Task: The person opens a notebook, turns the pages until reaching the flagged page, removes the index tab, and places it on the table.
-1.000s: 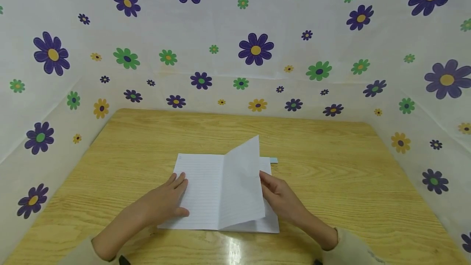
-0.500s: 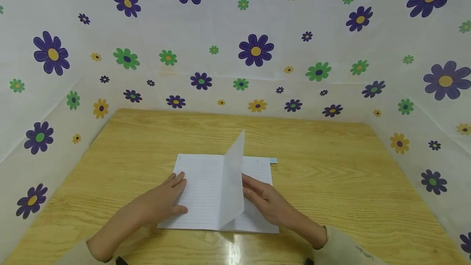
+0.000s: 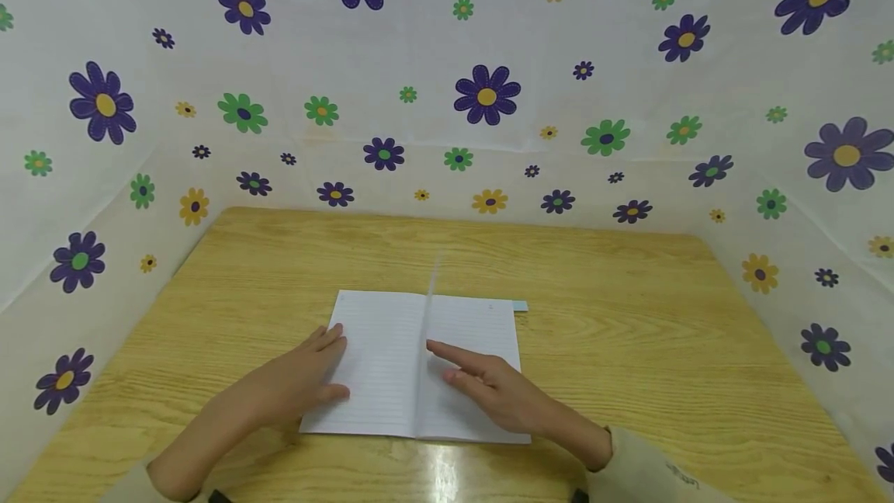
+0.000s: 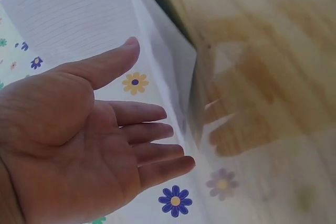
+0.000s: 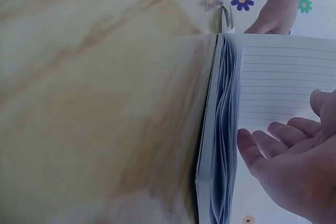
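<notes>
An open lined notebook (image 3: 380,363) lies flat on the table in the head view. One loose-standing page (image 3: 424,324) is upright at its fold, seen almost edge-on. My left hand (image 3: 300,379) rests at the left edge of the left page, its fingers fairly straight; the left wrist view shows the same hand (image 4: 89,135) with an open palm. My right hand (image 3: 499,390) is over the right page with the index finger extended, its tip at the upright page. In the right wrist view that hand (image 5: 294,166) appears beside the notebook's page edges (image 5: 223,129), fingers only slightly bent.
A pale blue tab (image 3: 520,306) sticks out at the notebook's upper right. The wood-grain table (image 3: 615,317) stretches around it. White cloth with printed flowers (image 3: 412,37) stands behind the table and along both sides.
The page has swung leftward from over the right side to upright, baring the lined right page. My right hand has moved left with it; the left hand has shifted slightly left.
</notes>
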The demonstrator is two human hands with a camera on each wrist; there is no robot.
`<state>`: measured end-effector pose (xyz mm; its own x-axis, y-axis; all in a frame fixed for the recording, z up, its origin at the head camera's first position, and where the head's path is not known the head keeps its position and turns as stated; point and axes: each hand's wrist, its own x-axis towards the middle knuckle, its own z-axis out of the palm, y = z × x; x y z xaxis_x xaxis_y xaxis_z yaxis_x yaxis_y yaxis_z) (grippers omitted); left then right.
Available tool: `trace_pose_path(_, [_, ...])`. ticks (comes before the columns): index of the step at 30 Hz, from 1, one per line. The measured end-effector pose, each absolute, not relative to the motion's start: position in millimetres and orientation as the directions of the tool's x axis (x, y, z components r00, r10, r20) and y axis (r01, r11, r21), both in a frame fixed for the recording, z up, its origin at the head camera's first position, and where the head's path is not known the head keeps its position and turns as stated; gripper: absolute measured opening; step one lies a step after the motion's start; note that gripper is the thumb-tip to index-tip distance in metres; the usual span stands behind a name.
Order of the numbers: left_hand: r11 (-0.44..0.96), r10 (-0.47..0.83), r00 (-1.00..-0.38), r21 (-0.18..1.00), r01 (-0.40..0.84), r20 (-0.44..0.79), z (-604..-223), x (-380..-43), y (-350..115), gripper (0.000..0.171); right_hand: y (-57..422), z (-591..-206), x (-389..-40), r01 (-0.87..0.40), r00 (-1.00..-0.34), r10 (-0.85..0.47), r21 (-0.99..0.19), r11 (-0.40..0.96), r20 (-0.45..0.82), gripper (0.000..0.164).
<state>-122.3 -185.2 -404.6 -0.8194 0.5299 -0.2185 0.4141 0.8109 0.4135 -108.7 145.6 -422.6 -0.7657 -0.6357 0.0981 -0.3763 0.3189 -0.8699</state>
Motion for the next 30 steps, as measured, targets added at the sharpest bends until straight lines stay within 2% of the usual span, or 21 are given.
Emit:
trace_pose_path(7, [0.804, 0.518, -0.842, 0.422, 0.419, -0.15, -395.2, -121.1, -189.9, 0.072, 143.0, -424.9, -108.4, -0.407, -0.74, -0.664, -0.857, 0.316, 0.107, 0.047])
trace_pose_path(19, [0.741, 0.515, -0.853, 0.457, 0.492, 0.085, -373.9, -116.3, -188.6, 0.055, 134.0, -427.0, -107.0, -0.381, -0.722, -0.69, -0.861, 0.337, 0.05, 0.048])
trace_pose_path(24, [0.723, 0.487, -0.865, 0.498, 0.479, 0.124, -370.5, -117.9, -189.7, 0.051, 131.4, -426.6, -105.6, -0.389, -0.718, -0.695, -0.851, 0.354, 0.04, 0.047])
trace_pose_path(30, [0.711, 0.47, -0.871, 0.522, 0.47, 0.143, -367.8, -119.6, -191.1, 0.051, 130.7, -425.6, -106.0, -0.349, -0.704, -0.709, -0.852, 0.39, -0.036, 0.049])
